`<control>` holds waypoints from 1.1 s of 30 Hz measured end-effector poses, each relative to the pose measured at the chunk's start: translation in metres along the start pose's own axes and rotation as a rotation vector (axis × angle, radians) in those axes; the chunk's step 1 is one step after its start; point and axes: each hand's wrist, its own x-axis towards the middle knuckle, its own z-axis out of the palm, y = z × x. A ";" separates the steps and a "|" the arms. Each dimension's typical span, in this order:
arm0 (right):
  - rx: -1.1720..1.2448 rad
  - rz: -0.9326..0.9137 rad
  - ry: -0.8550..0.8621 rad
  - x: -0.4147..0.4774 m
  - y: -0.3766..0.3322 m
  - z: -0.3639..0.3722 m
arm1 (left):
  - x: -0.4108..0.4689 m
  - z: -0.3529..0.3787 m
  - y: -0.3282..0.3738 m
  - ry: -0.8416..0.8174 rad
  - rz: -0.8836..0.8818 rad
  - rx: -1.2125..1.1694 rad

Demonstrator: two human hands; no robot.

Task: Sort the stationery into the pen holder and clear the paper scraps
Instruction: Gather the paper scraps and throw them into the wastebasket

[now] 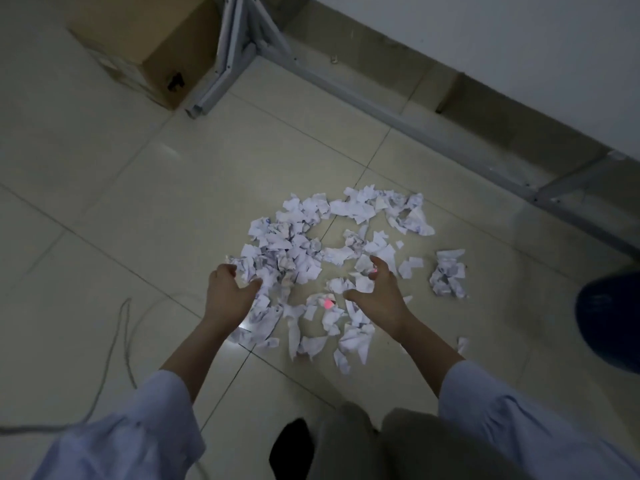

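Both hands low over the floor, 1 on each side of the scrap pile. Left hand (pixel 227 289) curled, fingers bent into the left edge of the pile, thumb out toward the middle, looks like it is touching or bunching scraps but no clear closed grab, cannot tell if anything is actually held. Right hand (pixel 379 292) spread in a loose claw, fingers apart, thumb pointing inward, hovering on or just above scraps, nothing pinched. Paper scraps (pixel 332 265) lie scattered on the tiled floor (pixel 138 202) between and beyond the hands, densest clump at upper left, 1 small separate clump (pixel 448 273) off to the right. A small pink glow (pixel 327 304) sits among the scraps between the hands, unclear what it is. Handling guess: very light, soft, crumpled, no fragility, will slip and flutter out of a loose grip, so rake inward with both palms from the outer edges and scoop the compacted mass from underneath. No pen holder or stationery in view. Further out: cardboard box (pixel 156 53), metal frame legs (pixel 235 64), cord (pixel 121 341) on the floor at left, dark rounded object (pixel 609 320) at right edge.
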 end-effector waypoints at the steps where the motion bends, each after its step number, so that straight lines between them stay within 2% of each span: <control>1: 0.016 0.019 -0.025 0.008 0.005 0.008 | 0.007 0.008 -0.009 -0.013 -0.015 -0.007; 5: 0.061 0.069 -0.152 0.037 0.028 0.048 | 0.037 0.035 -0.041 -0.051 -0.053 -0.006; 9: 0.003 0.020 -0.199 0.071 0.048 0.085 | 0.071 0.059 -0.065 -0.068 -0.092 -0.076; 12: -0.050 -0.083 -0.121 0.104 0.055 0.096 | 0.093 0.081 -0.077 -0.060 -0.115 -0.116; 16: -0.162 -0.318 0.019 0.154 0.050 0.096 | 0.114 0.121 -0.085 -0.045 -0.091 -0.156; 18: -0.170 -0.420 0.074 0.177 0.042 0.095 | 0.123 0.141 -0.084 0.077 -0.012 -0.133; 20: -0.173 -0.513 0.110 0.199 0.036 0.094 | 0.133 0.156 -0.082 0.267 0.084 -0.121; 23: -0.197 -0.616 0.114 0.227 0.028 0.095 | 0.146 0.162 -0.082 0.423 0.104 -0.204; 25: -0.218 -0.681 0.133 0.242 0.026 0.094 | 0.154 0.160 -0.089 0.398 0.058 -0.216; 28: -0.306 -0.690 0.186 0.261 0.024 0.088 | 0.159 0.150 -0.091 0.203 -0.051 -0.189; 31: -0.522 -0.525 0.195 0.275 0.021 0.079 | 0.161 0.135 -0.093 0.072 -0.104 -0.057; 33: -0.599 -0.408 0.183 0.283 0.022 0.072 | 0.164 0.121 -0.096 0.100 -0.124 0.038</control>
